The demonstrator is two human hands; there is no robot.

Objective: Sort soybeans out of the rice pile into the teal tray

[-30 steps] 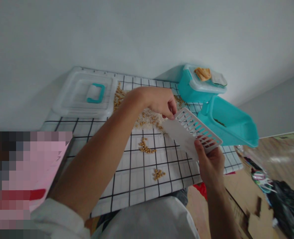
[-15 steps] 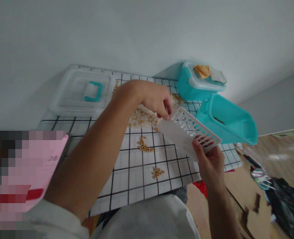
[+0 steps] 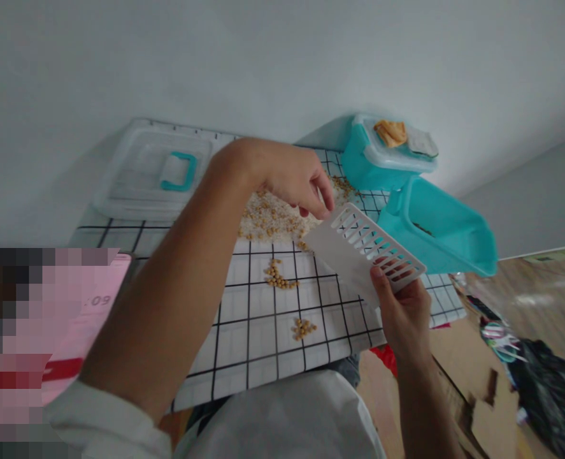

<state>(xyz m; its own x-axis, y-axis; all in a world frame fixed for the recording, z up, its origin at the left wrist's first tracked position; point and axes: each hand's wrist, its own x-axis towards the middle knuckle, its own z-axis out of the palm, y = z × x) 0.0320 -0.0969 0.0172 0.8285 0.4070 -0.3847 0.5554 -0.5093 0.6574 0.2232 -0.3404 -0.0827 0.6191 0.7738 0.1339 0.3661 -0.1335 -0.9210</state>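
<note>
My right hand [image 3: 404, 299] grips a white plastic slotted plate [image 3: 339, 245] by its lower right end, thumb on top. The plate is tilted above the table, its slots along the far side. My left hand [image 3: 306, 185] reaches over to the plate's far left edge, with its fingers bent down and fingertips close together there. Whether they pinch the edge or something small, I cannot tell. Behind and below lies a spread of white rice grains mixed with yellow soybeans [image 3: 272, 217]. Two small groups of soybeans, a curved one [image 3: 278, 275] and a round one [image 3: 304, 329], lie nearer me.
An open turquoise bin [image 3: 454, 233] stands at the right, a few dark bits inside. Behind it is a lidded turquoise box [image 3: 365, 162] with folded cloths [image 3: 391, 134] on top. A clear lid [image 3: 139, 172] with turquoise handle lies at the left, a pink-screened device [image 3: 84, 312] nearer.
My left hand has lifted slightly up from the plate's edge, its fingers a little looser. The plate and my right hand stay almost where they were.
</note>
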